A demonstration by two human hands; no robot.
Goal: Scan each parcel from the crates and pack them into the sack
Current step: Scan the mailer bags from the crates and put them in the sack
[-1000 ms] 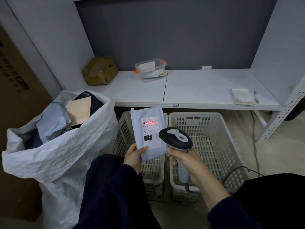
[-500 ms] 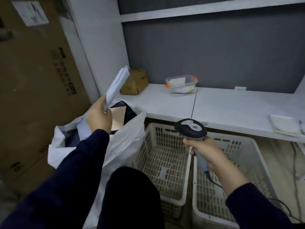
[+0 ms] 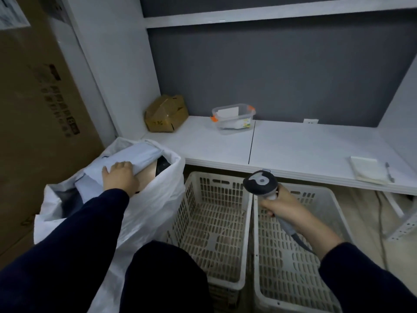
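A white woven sack (image 3: 158,199) stands open at the left, with several parcels inside. My left hand (image 3: 119,179) lies on top of a pale grey mailer parcel (image 3: 135,154) at the sack's mouth, its fingers curled over the parcel's edge. My right hand (image 3: 284,206) grips the handle of a grey and black barcode scanner (image 3: 260,182), held above the gap between two white plastic crates. No parcel shows inside the left crate (image 3: 218,176) or the right crate (image 3: 334,199).
A white shelf (image 3: 304,150) runs behind the crates, carrying a crumpled cardboard box (image 3: 165,114), a clear plastic container (image 3: 233,115), a notepad (image 3: 367,170) and a pen (image 3: 389,172). A large brown carton (image 3: 33,109) stands left of the sack. My dark-clothed knee is below.
The grey parcel went from in front of the scanner, up and left over the sack, and now lies on the sack's contents under my left hand. The scanner hand stayed above the crates.
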